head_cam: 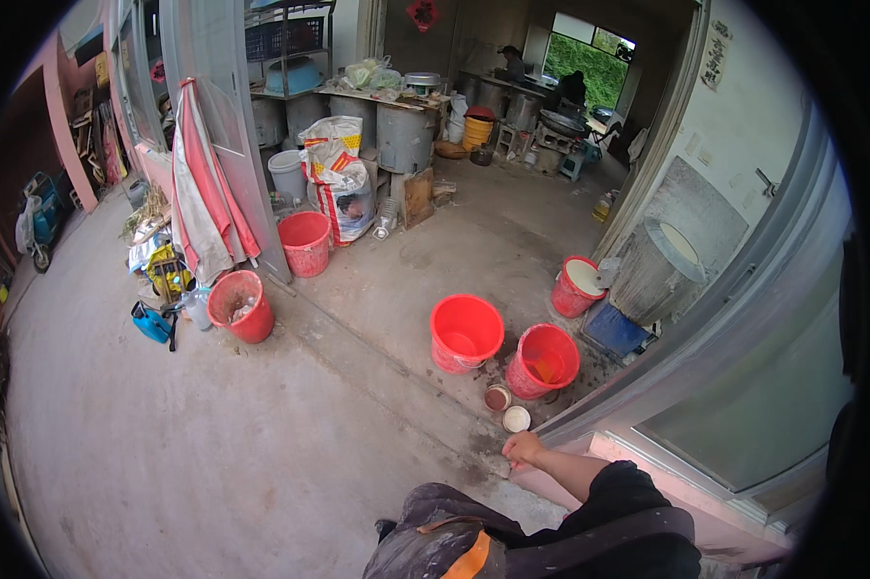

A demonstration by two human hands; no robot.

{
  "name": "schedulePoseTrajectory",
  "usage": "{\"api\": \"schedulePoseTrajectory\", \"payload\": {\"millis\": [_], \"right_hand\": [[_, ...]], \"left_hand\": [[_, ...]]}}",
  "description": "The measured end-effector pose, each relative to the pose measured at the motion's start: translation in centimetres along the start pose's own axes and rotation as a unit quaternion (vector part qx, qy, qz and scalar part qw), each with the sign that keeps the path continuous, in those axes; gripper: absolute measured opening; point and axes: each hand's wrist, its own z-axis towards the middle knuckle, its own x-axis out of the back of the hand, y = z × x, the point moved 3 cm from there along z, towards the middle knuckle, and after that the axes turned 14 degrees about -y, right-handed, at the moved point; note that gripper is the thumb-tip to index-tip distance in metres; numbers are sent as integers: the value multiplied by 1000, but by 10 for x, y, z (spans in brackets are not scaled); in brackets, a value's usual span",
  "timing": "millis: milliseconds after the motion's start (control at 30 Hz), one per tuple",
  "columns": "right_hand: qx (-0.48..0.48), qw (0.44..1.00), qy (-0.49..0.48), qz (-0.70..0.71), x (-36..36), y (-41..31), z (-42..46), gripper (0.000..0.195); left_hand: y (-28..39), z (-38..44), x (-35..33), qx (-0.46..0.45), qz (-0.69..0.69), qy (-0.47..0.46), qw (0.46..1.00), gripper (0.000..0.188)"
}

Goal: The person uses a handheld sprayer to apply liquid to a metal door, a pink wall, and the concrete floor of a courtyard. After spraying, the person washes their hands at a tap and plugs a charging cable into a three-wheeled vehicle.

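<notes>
My right hand (523, 450) hangs low at the doorway's near right corner, its fingers loosely curled; whether it holds anything small is not visible. Just beyond it on the floor stand a small white container (516, 419) and a small reddish-brown container (498, 397). Behind these are a red plastic bucket (466, 326) with a wire handle and a second red bucket (550, 354) with something orange inside. Farther back, a red bucket (576, 289) holds a pale, cream-coloured content. My left hand is out of view.
The metal door track (391, 362) crosses the floor. Red buckets (241, 307) (304, 242) flank the glazed door at left, near a folded red-and-white cloth (207, 195). A grey drum (659, 268) leans by the right wall. Two people (513, 66) are far inside.
</notes>
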Motion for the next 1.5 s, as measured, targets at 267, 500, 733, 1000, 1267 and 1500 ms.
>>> {"api": "schedulePoseTrajectory", "payload": {"millis": [267,500,733,1000,1267,1500], "right_hand": [[-91,992,-80,-43,-65,-129,108,13],[-98,952,-222,-187,-146,-398,258,15],[23,960,-276,-23,-231,-763,381,22],[-14,891,-270,-365,-389,-909,400,26],[20,958,-156,-242,-492,-1094,509,13],[-4,933,-297,-204,-588,-1342,612,28]], "left_hand": [[219,141,299,-85,-143,130,977,35],[164,121,249,84,-520,-48,848,47],[163,207,278,314,-420,21,851,38],[169,318,530,238,-445,140,852,28],[306,457,936,-18,-530,261,806,35],[296,537,926,379,-275,44,883,25]]}}
